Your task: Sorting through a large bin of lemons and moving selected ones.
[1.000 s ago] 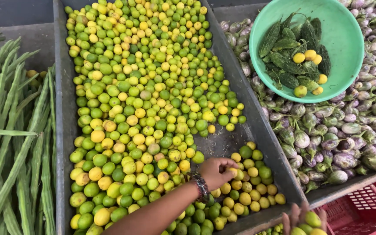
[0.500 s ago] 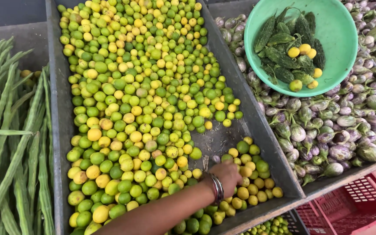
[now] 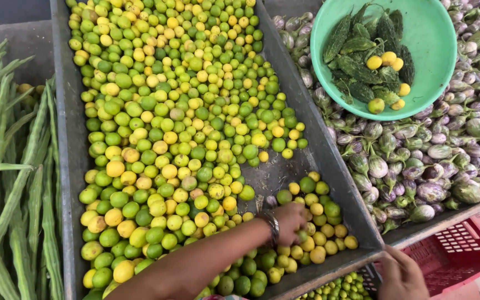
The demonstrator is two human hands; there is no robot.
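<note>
A long grey bin (image 3: pixel 306 139) holds a heap of green and yellow limes (image 3: pixel 178 139). My left hand (image 3: pixel 291 222), with a metal bangle on the wrist, reaches from the bottom left into the near right corner of the bin. Its fingers curl down around small yellow limes (image 3: pixel 317 233) there. My right hand (image 3: pixel 401 275) is at the bottom right, just outside the bin's front corner, seen from the back. What it holds is hidden. Just left of it lies a small batch of limes (image 3: pixel 337 289) below the bin edge.
A green plastic bowl (image 3: pixel 429 61) with bitter gourds (image 3: pixel 356 66) and a few limes rests on a heap of small purple-green brinjals (image 3: pixel 418 166) to the right. Long green drumstick pods (image 3: pixel 12 183) fill the left bin. A red crate (image 3: pixel 456 253) stands below at the right.
My left hand has slid a little right and deeper into the yellow limes in the corner. My right hand dropped out of view and is back at the bottom right.
</note>
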